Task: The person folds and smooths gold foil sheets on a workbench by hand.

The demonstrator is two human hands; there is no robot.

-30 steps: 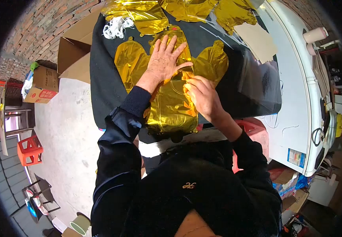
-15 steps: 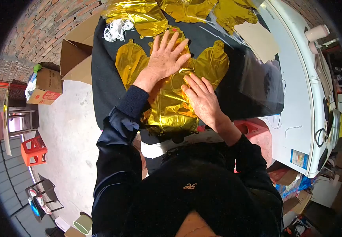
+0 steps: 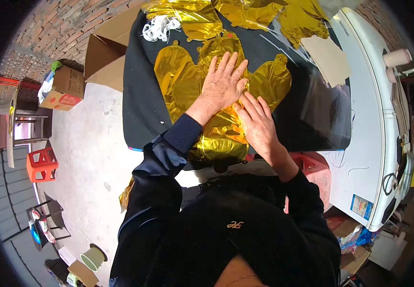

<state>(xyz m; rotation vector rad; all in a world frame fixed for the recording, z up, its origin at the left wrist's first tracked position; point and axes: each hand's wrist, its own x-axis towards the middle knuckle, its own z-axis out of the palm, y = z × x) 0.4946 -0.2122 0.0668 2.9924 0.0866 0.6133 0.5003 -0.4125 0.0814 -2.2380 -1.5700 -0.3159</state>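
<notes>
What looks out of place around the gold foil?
A white scrap lies alone on the black cloth, left of the foil, apart from the white string. The foil is creased beside the right hand, perhaps just from handling.

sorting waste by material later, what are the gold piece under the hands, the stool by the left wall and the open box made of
Gold piece: thin metallized film or foil, mirror-shiny; it creases sharply and throws bright highlights.
Stool: probably moulded plastic, smooth red, with cut-out openings.
Open box: likely cardboard, matt brown, with thin, stiff folded flaps.
</notes>
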